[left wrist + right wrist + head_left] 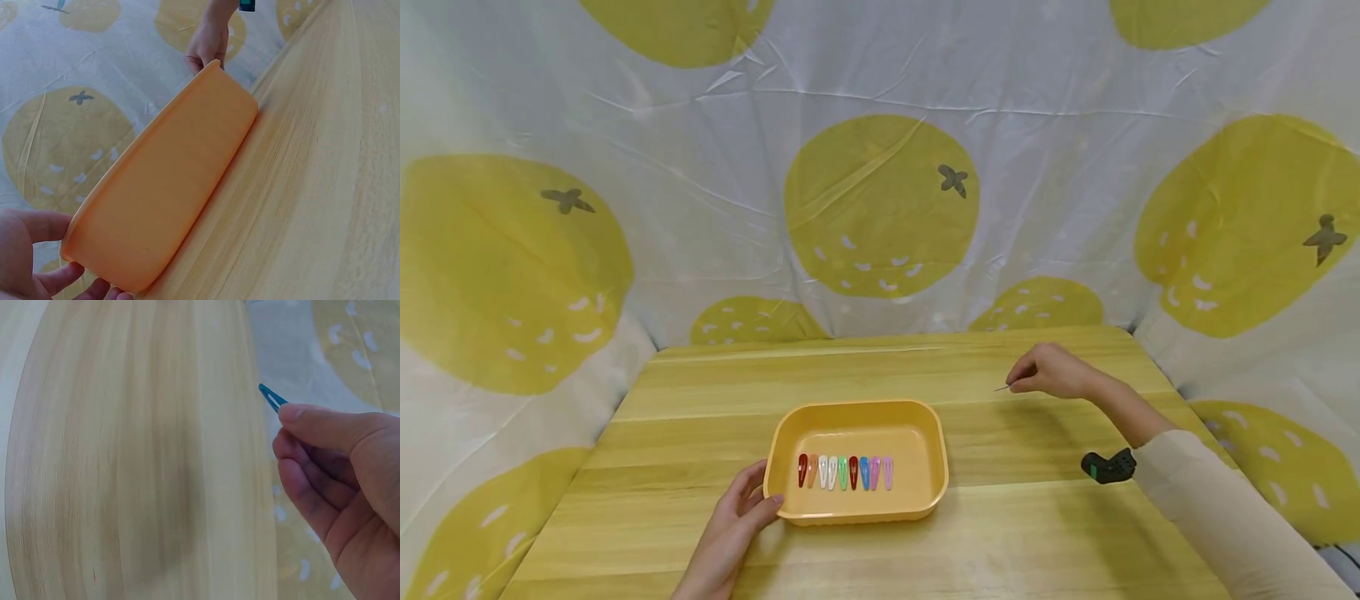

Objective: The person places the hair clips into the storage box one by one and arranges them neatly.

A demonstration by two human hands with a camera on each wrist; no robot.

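Observation:
A yellow plastic tray (857, 517) stands on the table, with several snap hair clips (853, 472) in a row inside: dark red, orange, white, green, blue, purple and pink. My left hand (735, 518) grips the tray's left end, thumb at the rim; the left wrist view shows the fingers (61, 279) around that corner. Out to the right of the tray, above the table, my right hand (1051, 372) pinches a blue-teal snap hair clip (271, 397) between thumb and forefinger. The clip's narrow end sticks out from the fingertips; the rest is hidden.
A black object with a green mark (1108, 467) lies on the table (1000, 533) near the right forearm. Behind and at the sides hangs a white curtain (715, 208) printed with yellow fruit, close to the table's edges.

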